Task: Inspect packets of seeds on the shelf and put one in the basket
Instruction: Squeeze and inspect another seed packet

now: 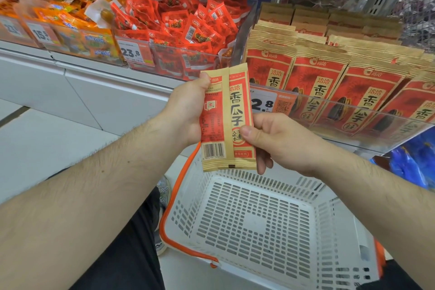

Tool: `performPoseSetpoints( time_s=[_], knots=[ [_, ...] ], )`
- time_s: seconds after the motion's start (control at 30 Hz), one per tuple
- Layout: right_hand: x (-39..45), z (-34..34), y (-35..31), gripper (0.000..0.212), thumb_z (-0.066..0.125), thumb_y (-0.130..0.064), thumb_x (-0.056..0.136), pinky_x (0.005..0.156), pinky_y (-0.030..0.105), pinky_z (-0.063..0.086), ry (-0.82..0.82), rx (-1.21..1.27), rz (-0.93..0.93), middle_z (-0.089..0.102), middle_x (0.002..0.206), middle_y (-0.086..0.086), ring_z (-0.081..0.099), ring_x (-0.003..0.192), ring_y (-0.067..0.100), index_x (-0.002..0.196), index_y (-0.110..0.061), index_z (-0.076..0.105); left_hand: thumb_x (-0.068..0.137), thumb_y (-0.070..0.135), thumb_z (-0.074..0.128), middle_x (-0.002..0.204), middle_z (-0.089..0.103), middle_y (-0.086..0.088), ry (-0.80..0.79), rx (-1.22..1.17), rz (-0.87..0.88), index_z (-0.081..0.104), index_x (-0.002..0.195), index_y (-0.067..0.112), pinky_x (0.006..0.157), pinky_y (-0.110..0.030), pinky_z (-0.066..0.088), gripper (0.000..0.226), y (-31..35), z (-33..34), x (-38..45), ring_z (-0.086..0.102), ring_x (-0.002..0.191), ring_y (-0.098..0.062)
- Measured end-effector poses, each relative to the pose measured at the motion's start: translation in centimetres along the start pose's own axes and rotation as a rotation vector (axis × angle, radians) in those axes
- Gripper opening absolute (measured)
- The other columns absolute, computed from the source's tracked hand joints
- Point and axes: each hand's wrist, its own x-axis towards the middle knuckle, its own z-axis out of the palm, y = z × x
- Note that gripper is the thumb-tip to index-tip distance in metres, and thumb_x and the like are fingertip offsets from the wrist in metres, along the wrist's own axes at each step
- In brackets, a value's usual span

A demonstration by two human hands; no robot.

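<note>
A tan and red seed packet (227, 122) is held upright in the middle of the view, its side and barcode back turned toward me. My left hand (188, 110) grips its left edge, thumb near the top. My right hand (277, 141) pinches its lower right edge with the thumb on the front. Directly below stands a white perforated basket (254, 219) with an orange handle, nothing inside it. Rows of matching seed packets (329, 82) stand on the shelf to the right, behind a clear rail.
A clear bin of small red snack packets (179, 28) sits on the shelf to the left, with orange packets (70, 21) further left. Price tags (262, 103) hang on the shelf front. Blue packaging (409, 160) shows at lower right. White floor tiles lie at left.
</note>
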Motion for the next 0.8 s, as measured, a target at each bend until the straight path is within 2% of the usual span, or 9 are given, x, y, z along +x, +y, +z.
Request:
performPoseSetpoints(
  time_s=[0.13, 0.27, 0.37, 0.47, 0.6, 0.73, 0.8],
  knots=[
    [-0.2, -0.3, -0.1, 0.021, 0.057, -0.013, 0.097, 0.047, 0.022, 0.046, -0.061, 0.038, -0.016, 0.073, 0.085, 0.016, 0.059, 0.048, 0.014, 0.118, -0.008, 0.059, 0.104, 0.045, 0.042, 0.084, 0.075, -0.01, 0.011, 0.008, -0.004, 0.067, 0.107, 0.011, 0.061, -0.041, 0.06, 0.042, 0.0, 0.0, 0.0, 0.073, 0.073, -0.027],
    [-0.5, -0.4, -0.4, 0.029, 0.062, -0.001, 0.091, 0.047, 0.019, 0.048, -0.107, 0.097, -0.032, 0.074, 0.08, -0.001, 0.058, 0.048, 0.008, 0.119, -0.008, 0.057, 0.104, 0.045, 0.042, 0.081, 0.075, -0.009, 0.024, 0.017, 0.008, 0.068, 0.101, 0.012, 0.063, -0.041, 0.06, 0.042, 0.0, 0.0, 0.1, 0.073, 0.071, -0.025],
    [-0.4, 0.2, -0.4, 0.03, 0.064, -0.001, 0.091, 0.047, 0.02, 0.049, -0.031, 0.014, -0.039, 0.069, 0.065, -0.009, 0.055, 0.046, 0.004, 0.118, -0.012, 0.059, 0.105, 0.044, 0.041, 0.077, 0.075, -0.005, 0.062, 0.073, 0.065, 0.068, 0.096, 0.014, 0.069, -0.041, 0.061, 0.041, -0.2, 0.2, 0.2, 0.073, 0.071, -0.023],
    [0.0, 0.8, 0.0, 0.026, 0.07, -0.01, 0.089, 0.053, 0.026, 0.049, 0.116, -0.244, -0.074, 0.056, 0.051, -0.01, 0.049, 0.046, 0.004, 0.113, -0.019, 0.063, 0.107, 0.041, 0.037, 0.07, 0.074, 0.0, 0.097, 0.12, 0.114, 0.067, 0.089, 0.017, 0.073, -0.037, 0.058, 0.043, -0.5, 0.3, 0.5, 0.071, 0.069, -0.018],
    [0.0, 1.4, 0.4, 0.018, 0.072, -0.021, 0.086, 0.056, 0.026, 0.037, 0.198, -0.544, -0.135, 0.049, 0.053, -0.011, 0.048, 0.051, 0.004, 0.103, -0.023, 0.064, 0.106, 0.041, 0.033, 0.059, 0.065, 0.004, 0.057, 0.142, 0.102, 0.064, 0.078, 0.021, 0.067, -0.034, 0.053, 0.046, -1.4, 0.4, 0.6, 0.064, 0.059, -0.015],
    [-0.3, 1.6, 0.2, 0.016, 0.071, -0.038, 0.085, 0.058, 0.031, 0.046, 0.152, -0.522, -0.105, 0.059, 0.058, -0.005, 0.053, 0.053, 0.007, 0.092, -0.026, 0.063, 0.105, 0.04, 0.036, 0.051, 0.06, 0.006, 0.042, 0.172, 0.107, 0.065, 0.069, 0.024, 0.058, -0.028, 0.048, 0.049, -1.7, 0.6, 0.3, 0.06, 0.047, -0.011],
    [-0.4, 1.6, -0.2, 0.018, 0.062, -0.046, 0.087, 0.058, 0.032, 0.05, 0.18, -0.432, -0.134, 0.064, 0.059, -0.002, 0.058, 0.053, 0.008, 0.083, -0.029, 0.062, 0.105, 0.04, 0.041, 0.043, 0.055, 0.008, -0.012, 0.218, 0.113, 0.064, 0.056, 0.022, 0.045, -0.018, 0.044, 0.057, -1.5, 0.8, -0.2, 0.055, 0.038, -0.008]
  ],
)
